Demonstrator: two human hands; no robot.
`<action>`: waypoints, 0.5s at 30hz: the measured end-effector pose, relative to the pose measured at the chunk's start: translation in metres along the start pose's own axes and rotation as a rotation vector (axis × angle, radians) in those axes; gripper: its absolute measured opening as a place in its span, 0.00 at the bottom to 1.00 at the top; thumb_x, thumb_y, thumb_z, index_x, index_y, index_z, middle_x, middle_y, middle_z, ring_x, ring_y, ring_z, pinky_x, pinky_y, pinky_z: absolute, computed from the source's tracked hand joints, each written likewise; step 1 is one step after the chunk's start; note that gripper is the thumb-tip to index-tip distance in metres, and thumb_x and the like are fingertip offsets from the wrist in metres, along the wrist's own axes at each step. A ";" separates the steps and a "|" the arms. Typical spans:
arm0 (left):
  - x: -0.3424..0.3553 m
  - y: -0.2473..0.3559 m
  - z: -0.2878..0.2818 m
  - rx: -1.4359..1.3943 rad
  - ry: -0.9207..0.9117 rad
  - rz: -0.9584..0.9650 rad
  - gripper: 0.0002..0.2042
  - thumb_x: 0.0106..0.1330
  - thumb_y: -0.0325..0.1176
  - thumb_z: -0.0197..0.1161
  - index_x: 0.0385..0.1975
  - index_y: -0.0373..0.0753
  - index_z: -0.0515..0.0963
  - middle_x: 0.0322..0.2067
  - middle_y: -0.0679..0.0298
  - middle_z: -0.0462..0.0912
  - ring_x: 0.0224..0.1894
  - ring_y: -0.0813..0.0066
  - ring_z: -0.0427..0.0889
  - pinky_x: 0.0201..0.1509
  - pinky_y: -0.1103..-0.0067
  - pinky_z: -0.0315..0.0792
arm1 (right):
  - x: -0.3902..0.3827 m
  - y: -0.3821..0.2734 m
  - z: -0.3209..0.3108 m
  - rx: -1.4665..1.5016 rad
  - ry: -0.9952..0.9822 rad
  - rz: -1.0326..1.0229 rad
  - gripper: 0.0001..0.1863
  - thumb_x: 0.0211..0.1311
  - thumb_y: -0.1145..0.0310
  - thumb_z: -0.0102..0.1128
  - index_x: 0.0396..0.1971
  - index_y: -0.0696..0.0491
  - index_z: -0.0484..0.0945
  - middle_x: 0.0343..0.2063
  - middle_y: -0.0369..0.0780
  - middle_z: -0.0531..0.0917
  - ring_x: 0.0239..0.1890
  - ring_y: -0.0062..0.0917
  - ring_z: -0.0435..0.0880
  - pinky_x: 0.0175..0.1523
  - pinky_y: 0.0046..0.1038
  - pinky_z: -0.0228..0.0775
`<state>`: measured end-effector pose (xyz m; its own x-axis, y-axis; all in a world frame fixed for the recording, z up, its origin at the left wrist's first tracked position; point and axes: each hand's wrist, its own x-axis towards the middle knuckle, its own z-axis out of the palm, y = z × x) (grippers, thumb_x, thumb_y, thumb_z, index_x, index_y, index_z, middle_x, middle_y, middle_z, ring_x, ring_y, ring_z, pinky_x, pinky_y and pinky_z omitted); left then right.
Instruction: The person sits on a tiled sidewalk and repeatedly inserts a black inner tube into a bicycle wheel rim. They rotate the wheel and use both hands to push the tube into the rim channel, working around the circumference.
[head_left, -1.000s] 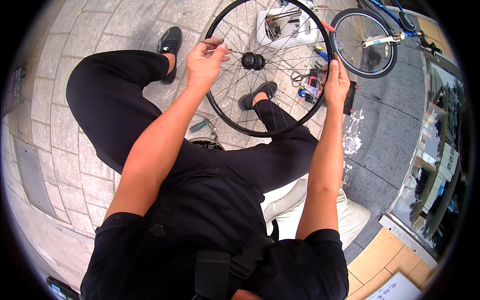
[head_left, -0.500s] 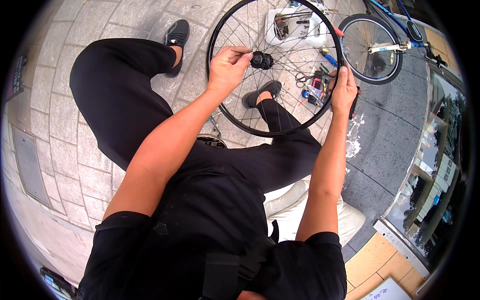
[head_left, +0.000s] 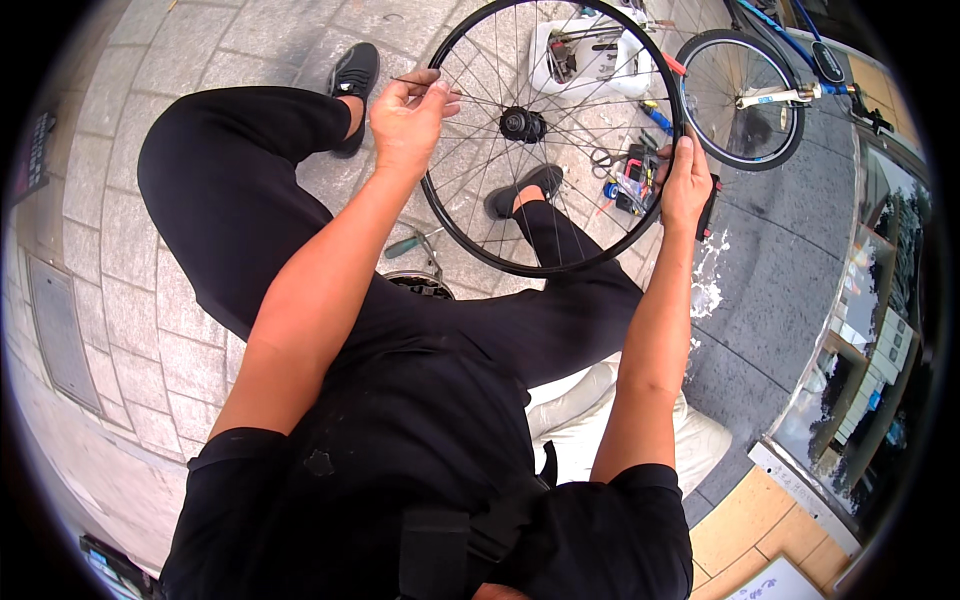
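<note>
View: head, one fisheye picture.
Wheel: we hold a spoked wheel (head_left: 545, 271), black-rimmed, at upper centre of the frame; its place barely differs from half a second ago.
Hub: dark hub (head_left: 522, 124), bare of our fingers now.
Left hand: our left hand (head_left: 408, 125) has moved from beside the hub out to the rim's left side; thumb and fingertips pinch what looks like a slender dark rod (head_left: 408, 80), too fine to identify.
Right hand: our right hand (head_left: 686, 185) stays wrapped on the rim, upper right of centre.
Meaning: we judge the wheel steadied from the right while the finer handling shifts outward.
Tool: green-handled tool (head_left: 402, 247), left of centre, uncovered again by our forearm.
Surroundings: white container (head_left: 541, 60), top centre; scissors (head_left: 602, 160), right of centre; bicycle (head_left: 780, 97), upper right.
</note>
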<state>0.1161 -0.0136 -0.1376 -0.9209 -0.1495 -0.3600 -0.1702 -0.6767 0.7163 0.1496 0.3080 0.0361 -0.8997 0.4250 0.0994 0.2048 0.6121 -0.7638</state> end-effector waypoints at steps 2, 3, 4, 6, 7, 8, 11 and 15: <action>0.000 -0.006 -0.003 0.017 -0.012 -0.009 0.09 0.72 0.21 0.63 0.48 0.25 0.76 0.41 0.52 0.84 0.42 0.66 0.90 0.43 0.75 0.88 | 0.000 -0.001 0.001 -0.001 0.000 0.005 0.23 0.81 0.60 0.55 0.65 0.59 0.77 0.28 0.35 0.82 0.20 0.11 0.71 0.24 0.18 0.62; -0.001 -0.006 -0.002 0.026 -0.018 -0.014 0.09 0.72 0.21 0.63 0.48 0.25 0.76 0.42 0.52 0.84 0.42 0.66 0.90 0.43 0.75 0.88 | 0.000 -0.001 0.000 0.002 0.000 0.009 0.23 0.81 0.60 0.55 0.65 0.59 0.77 0.28 0.35 0.82 0.20 0.11 0.71 0.24 0.18 0.62; -0.002 -0.007 -0.001 0.030 -0.016 -0.007 0.09 0.72 0.21 0.64 0.48 0.25 0.77 0.41 0.52 0.84 0.42 0.66 0.90 0.43 0.75 0.88 | 0.000 0.001 0.000 0.006 0.000 0.012 0.23 0.81 0.60 0.55 0.65 0.59 0.77 0.28 0.35 0.82 0.20 0.11 0.71 0.24 0.18 0.62; -0.004 -0.008 0.002 0.037 -0.013 0.008 0.09 0.72 0.21 0.64 0.48 0.25 0.77 0.41 0.52 0.85 0.42 0.67 0.90 0.44 0.75 0.88 | 0.001 0.002 0.000 0.004 0.003 0.013 0.23 0.81 0.60 0.55 0.65 0.59 0.77 0.28 0.34 0.83 0.20 0.11 0.71 0.24 0.17 0.62; -0.004 -0.007 0.002 0.049 -0.028 -0.004 0.09 0.72 0.21 0.64 0.48 0.25 0.77 0.42 0.51 0.84 0.43 0.65 0.90 0.45 0.73 0.89 | 0.001 0.003 -0.001 -0.001 0.005 0.011 0.23 0.81 0.60 0.55 0.65 0.59 0.77 0.28 0.34 0.83 0.20 0.11 0.71 0.24 0.17 0.62; -0.004 -0.007 0.002 0.060 -0.044 -0.016 0.10 0.72 0.21 0.65 0.48 0.25 0.76 0.43 0.51 0.83 0.44 0.62 0.90 0.46 0.72 0.89 | 0.002 0.004 -0.001 -0.007 0.008 0.009 0.23 0.81 0.60 0.54 0.65 0.59 0.77 0.28 0.34 0.83 0.19 0.11 0.71 0.23 0.17 0.62; -0.007 -0.010 0.003 0.070 -0.059 -0.028 0.10 0.72 0.22 0.65 0.49 0.25 0.77 0.44 0.51 0.83 0.45 0.60 0.90 0.48 0.70 0.89 | 0.004 0.009 -0.005 -0.050 -0.018 0.012 0.22 0.82 0.57 0.51 0.66 0.53 0.77 0.30 0.34 0.82 0.20 0.12 0.72 0.20 0.19 0.65; -0.013 -0.017 0.007 0.060 -0.094 -0.019 0.10 0.72 0.22 0.65 0.49 0.25 0.78 0.44 0.52 0.86 0.45 0.63 0.90 0.48 0.71 0.89 | 0.005 0.007 -0.003 -0.024 -0.022 -0.012 0.22 0.82 0.58 0.52 0.65 0.55 0.78 0.29 0.34 0.82 0.20 0.12 0.72 0.22 0.18 0.64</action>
<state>0.1291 0.0045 -0.1409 -0.9454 -0.0669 -0.3188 -0.2064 -0.6342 0.7452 0.1479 0.3163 0.0325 -0.9102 0.4032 0.0944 0.2031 0.6332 -0.7468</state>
